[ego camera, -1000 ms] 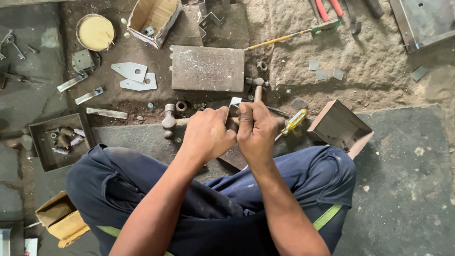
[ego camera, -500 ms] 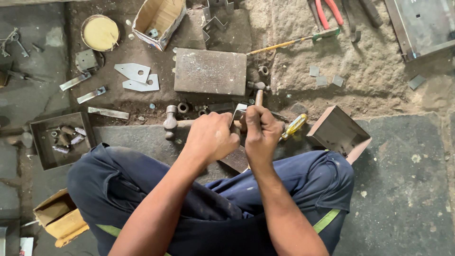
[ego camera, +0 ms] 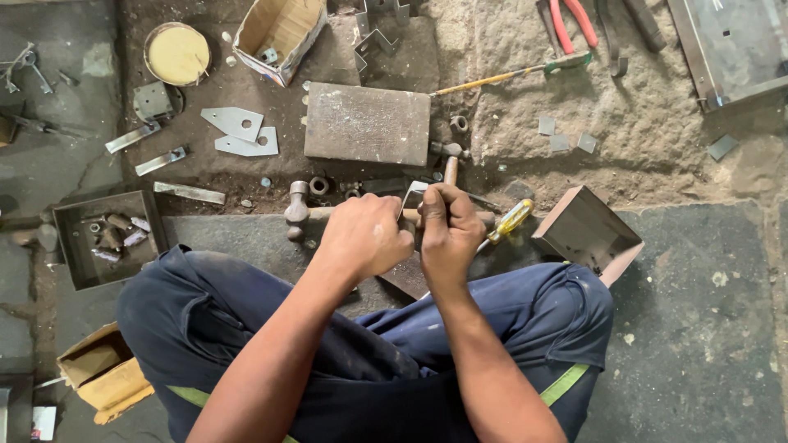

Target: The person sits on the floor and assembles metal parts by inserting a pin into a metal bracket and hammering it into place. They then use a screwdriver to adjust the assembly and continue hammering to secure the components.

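- Head view: rough stone and dirt floor (ego camera: pixel 640 123), grey and cracked, strewn with metal scrap; no walls in sight.
- Left hand (ego camera: pixel 365 234) curled in a fist, right hand (ego camera: pixel 447 230) closed beside it, knuckles touching; between them a small bent metal piece (ego camera: pixel 413 197), pinched at its lower end, upper end showing above the fingers.
- Just beyond the grip: a hammer (ego camera: pixel 297 203) lying crosswise under the hands, then a flat steel block (ego camera: pixel 367 123) farther out.
- Right of the grip: a yellow-handled screwdriver (ego camera: pixel 509 221), then an open metal box (ego camera: pixel 587 230) tilted on the floor.
- Left of the grip: a square tray (ego camera: pixel 74 254) with small parts, and two flat cut plates (ego camera: pixel 238 131) farther out.
- Far beyond, up-left: a round tin lid (ego camera: pixel 176 53) and a torn cardboard box (ego camera: pixel 279 29); up-right, red-handled pliers (ego camera: pixel 570 20).
- Near side: crossed legs in dark blue trousers (ego camera: pixel 509 312), directly below the grip.
- Against half a second earlier: hands in nearly the same spot, same clasp on the metal piece, right thumb now pressed a little higher along it; floor clutter unmoved.
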